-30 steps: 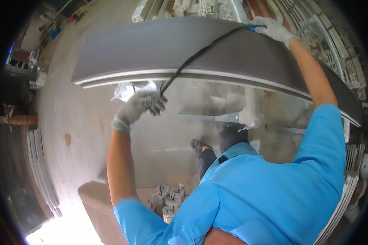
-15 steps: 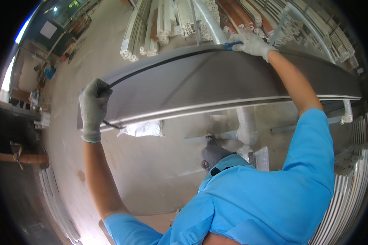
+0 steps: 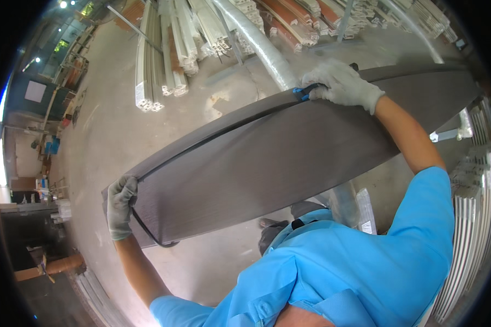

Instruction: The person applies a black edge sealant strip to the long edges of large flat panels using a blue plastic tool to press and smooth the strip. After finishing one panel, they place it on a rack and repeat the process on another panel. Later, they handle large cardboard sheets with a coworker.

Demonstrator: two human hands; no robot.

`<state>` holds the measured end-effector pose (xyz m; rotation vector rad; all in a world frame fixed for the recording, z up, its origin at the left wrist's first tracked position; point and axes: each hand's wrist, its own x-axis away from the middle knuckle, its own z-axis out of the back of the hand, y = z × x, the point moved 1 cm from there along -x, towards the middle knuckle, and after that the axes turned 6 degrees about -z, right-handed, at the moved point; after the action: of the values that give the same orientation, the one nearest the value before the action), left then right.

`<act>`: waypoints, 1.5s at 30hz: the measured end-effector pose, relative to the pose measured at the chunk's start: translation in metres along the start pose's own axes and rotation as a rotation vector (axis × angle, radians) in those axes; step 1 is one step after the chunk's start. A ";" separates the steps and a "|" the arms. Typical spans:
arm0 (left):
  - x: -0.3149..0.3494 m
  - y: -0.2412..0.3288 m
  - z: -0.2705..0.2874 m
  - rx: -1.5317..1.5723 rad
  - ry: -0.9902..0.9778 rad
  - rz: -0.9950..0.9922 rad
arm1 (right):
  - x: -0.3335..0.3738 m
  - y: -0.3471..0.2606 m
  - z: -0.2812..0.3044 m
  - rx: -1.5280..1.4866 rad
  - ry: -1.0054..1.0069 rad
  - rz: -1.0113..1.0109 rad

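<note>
A long dark grey panel (image 3: 256, 169) lies across in front of me, its left end tilted toward me. Along its far edge runs a thin black strip (image 3: 210, 137), which looks like rubber sealing. My gloved left hand (image 3: 122, 207) is closed on the strip at the panel's left end, and a loose tail curls below the fist. Farther right, my gloved right hand (image 3: 343, 86) grips a small blue and black tool (image 3: 301, 94) at the far edge, against the strip. The glove covers most of the tool, so its kind cannot be made out.
Bundles of white and brown profiles (image 3: 163, 54) lie on the floor beyond the panel. A plastic-wrapped tube (image 3: 256, 46) stretches from the back toward the panel. More white profiles (image 3: 463, 240) are stacked at right. Shelving and clutter (image 3: 30, 196) stand at left.
The panel's left end and my left hand have come down and nearer me. The panel's near side has turned out of sight. My right hand still grips the tool, a little nearer me.
</note>
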<state>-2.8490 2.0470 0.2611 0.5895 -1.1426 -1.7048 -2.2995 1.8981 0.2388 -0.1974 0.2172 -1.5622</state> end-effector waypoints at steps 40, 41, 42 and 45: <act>0.151 -0.087 0.234 0.133 -0.221 0.213 | -0.123 -0.243 -0.058 -0.087 -0.061 0.254; 0.134 -0.081 0.254 0.124 -0.198 0.060 | -0.122 -0.243 -0.059 -0.125 -0.068 0.229; 0.120 -0.074 0.272 -0.041 -0.090 0.061 | -0.121 -0.243 -0.060 -0.115 -0.072 0.195; 0.059 -0.076 0.287 -0.376 0.034 -0.190 | -0.116 -0.246 -0.061 -0.095 -0.037 0.109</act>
<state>-3.1344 2.1218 0.3280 0.4986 -0.7313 -2.0023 -2.5527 2.0150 0.2457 -0.2838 0.2689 -1.4399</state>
